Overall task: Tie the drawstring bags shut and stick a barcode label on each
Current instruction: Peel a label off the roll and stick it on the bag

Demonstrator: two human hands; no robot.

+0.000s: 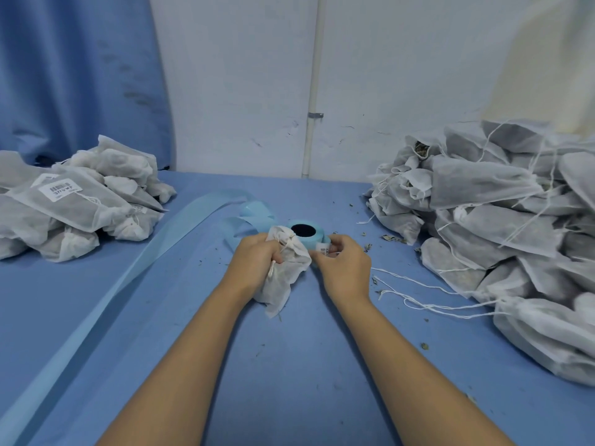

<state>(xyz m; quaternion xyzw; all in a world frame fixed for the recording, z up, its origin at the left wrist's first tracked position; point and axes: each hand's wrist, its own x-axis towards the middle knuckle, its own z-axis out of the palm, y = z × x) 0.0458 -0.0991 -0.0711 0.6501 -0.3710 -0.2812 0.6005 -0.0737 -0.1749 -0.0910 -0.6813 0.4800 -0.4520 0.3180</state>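
Note:
My left hand grips a white drawstring bag by its gathered neck, just in front of the light blue label roll at the table's middle. My right hand pinches a white barcode label at the roll's near right side, beside the bag. The bag's lower end rests on the blue table. The bag's cord hangs by my left fingers.
A pile of labelled white bags lies at the left. A larger pile of bags without labels fills the right, with loose cords trailing onto the table. A long blue backing strip runs from the roll to the front left. Dry crumbs dot the surface.

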